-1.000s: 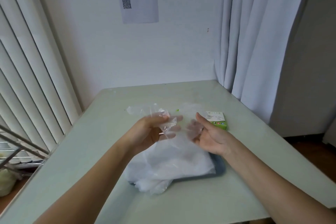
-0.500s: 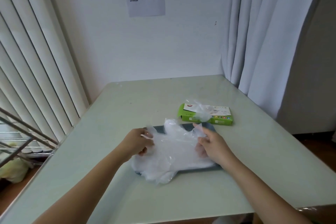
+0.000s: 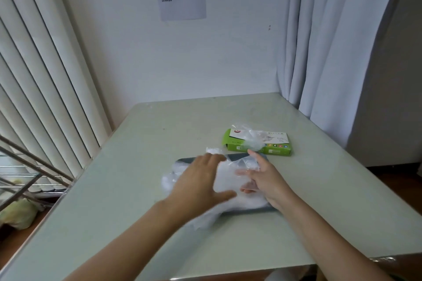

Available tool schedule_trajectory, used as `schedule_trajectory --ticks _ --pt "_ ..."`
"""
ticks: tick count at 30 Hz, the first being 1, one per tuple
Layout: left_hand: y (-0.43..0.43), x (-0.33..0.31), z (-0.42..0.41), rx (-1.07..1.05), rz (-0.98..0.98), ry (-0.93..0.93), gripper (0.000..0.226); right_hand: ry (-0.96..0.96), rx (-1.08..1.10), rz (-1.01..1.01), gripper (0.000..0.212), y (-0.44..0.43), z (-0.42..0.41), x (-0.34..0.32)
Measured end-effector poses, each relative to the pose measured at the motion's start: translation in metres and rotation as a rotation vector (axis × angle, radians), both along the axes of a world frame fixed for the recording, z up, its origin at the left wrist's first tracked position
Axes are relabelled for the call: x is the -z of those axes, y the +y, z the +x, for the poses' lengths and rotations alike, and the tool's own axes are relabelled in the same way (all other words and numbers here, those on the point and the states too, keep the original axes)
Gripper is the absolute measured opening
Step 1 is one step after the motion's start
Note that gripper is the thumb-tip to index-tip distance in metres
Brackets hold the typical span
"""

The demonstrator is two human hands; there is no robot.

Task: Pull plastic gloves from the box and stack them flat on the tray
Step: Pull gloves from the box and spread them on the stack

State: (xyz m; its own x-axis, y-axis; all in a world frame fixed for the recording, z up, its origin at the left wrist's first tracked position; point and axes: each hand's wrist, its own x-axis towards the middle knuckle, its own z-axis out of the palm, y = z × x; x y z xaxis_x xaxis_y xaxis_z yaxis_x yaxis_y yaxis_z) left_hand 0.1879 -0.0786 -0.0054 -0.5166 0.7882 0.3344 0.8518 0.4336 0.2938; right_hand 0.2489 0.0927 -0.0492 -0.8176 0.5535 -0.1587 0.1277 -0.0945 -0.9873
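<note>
Over the gloves (image 3: 228,181) on the tray (image 3: 237,157), left hand (image 3: 198,183) flat, thumb splayed; right hand (image 3: 268,180) straight-fingered, half under them.

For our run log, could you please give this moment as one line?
left hand: open over glove stack | right hand: open at stack's right | tray: under stack | box: behind tray, glove protruding

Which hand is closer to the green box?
Right. The right hand is just in front of the green box; the left hand is farther left, over the gloves on the tray.
</note>
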Motion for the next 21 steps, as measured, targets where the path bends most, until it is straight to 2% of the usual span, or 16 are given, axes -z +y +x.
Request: schedule_trajectory --ticks 3,6,8,11,14,17,21 --pt "0.007 0.025 0.002 0.019 -0.127 0.156 0.058 0.010 0.004 -0.020 0.064 0.000 0.002 0.000" --pt "0.003 0.030 -0.008 0.020 -0.163 0.301 0.067 -0.023 -0.003 0.038 0.062 0.005 0.004 0.000" --pt "-0.005 0.026 -0.013 0.005 -0.214 0.391 0.053 -0.041 -0.008 0.090 0.061 0.009 0.007 0.001" --pt "-0.019 0.011 -0.006 -0.002 -0.444 0.295 0.033 -0.085 -0.031 0.174 0.062 0.011 0.012 0.003" --pt "-0.034 0.006 -0.011 -0.040 -0.527 0.161 0.040 -0.114 -0.069 0.256 0.062 0.009 0.014 0.004" --pt "-0.042 -0.023 -0.004 -0.062 -0.461 0.074 0.044 -0.096 -0.073 0.259 0.063 0.007 0.014 0.003" --pt "-0.023 -0.039 0.004 -0.058 -0.279 0.051 0.036 -0.088 -0.061 0.284 0.061 0.007 0.013 0.005"
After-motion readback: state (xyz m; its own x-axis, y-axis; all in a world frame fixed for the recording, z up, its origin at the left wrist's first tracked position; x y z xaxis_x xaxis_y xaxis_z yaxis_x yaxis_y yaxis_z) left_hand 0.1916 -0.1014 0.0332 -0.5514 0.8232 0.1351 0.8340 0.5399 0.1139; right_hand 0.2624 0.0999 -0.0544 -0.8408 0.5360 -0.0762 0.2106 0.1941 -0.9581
